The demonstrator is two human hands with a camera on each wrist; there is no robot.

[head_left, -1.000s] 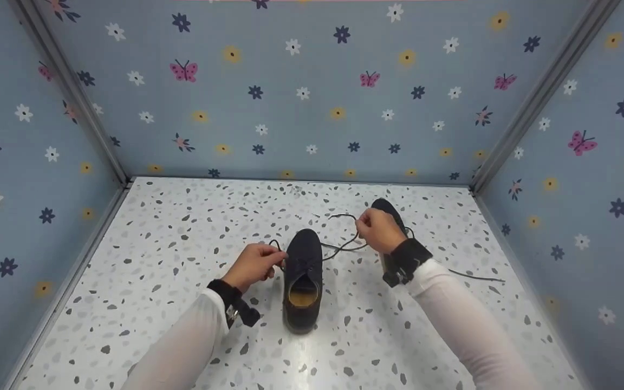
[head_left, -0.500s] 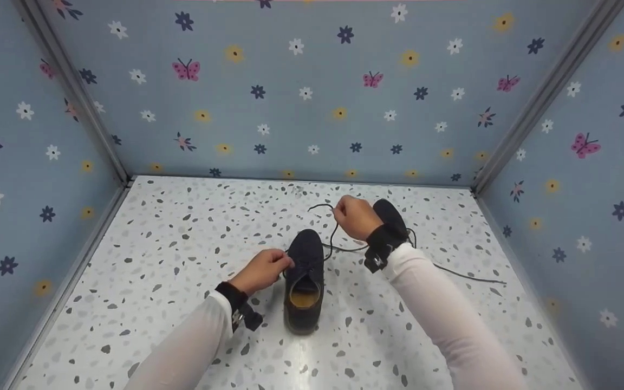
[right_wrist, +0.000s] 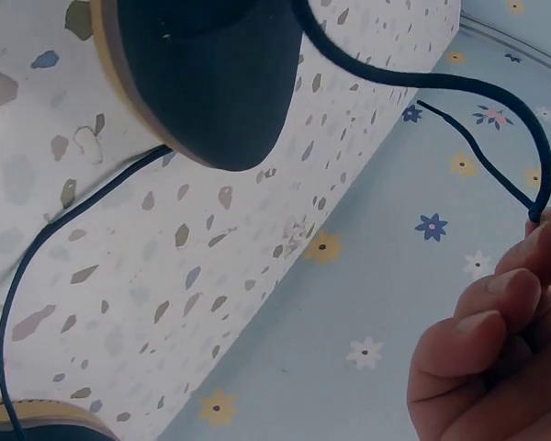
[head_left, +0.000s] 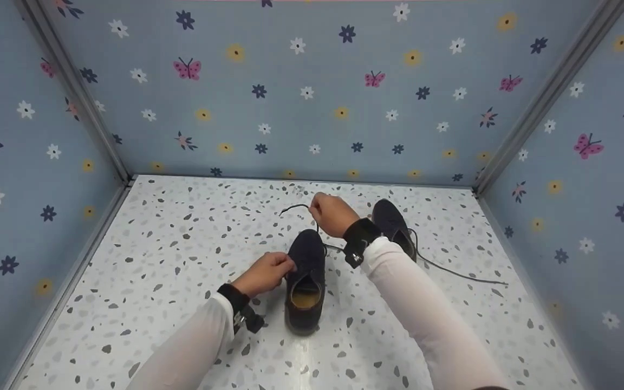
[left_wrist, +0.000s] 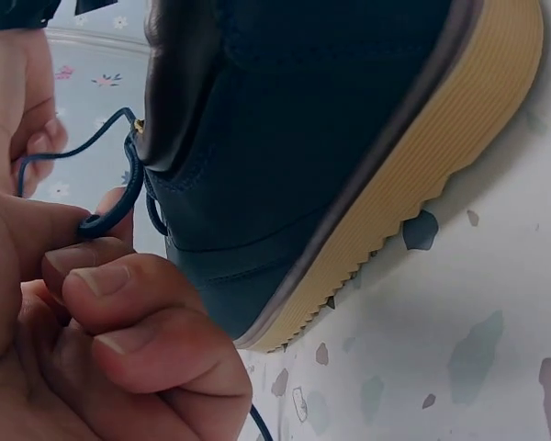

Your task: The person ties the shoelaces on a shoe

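A dark navy shoe (head_left: pixel 305 279) with a tan sole (left_wrist: pixel 413 175) stands on the speckled floor (head_left: pixel 182 254), toe away from me. My left hand (head_left: pixel 265 272) sits at its left side and pinches the lace (left_wrist: pixel 101 220) between thumb and fingers. My right hand (head_left: pixel 332 214) is raised beyond the toe and grips the other lace end (right_wrist: pixel 459 101), which loops out to the left (head_left: pixel 290 208). A second navy shoe (head_left: pixel 394 225) lies behind my right wrist, partly hidden.
A loose dark lace (head_left: pixel 461 275) trails right from the second shoe across the floor. Blue walls with flowers and butterflies (head_left: pixel 312 92) close in the back and both sides, with metal corner posts (head_left: pixel 539 103).
My right hand has carried its lace end leftward and farther back, from beside the second shoe to beyond the near shoe's toe. My left hand has stayed at the shoe's side.
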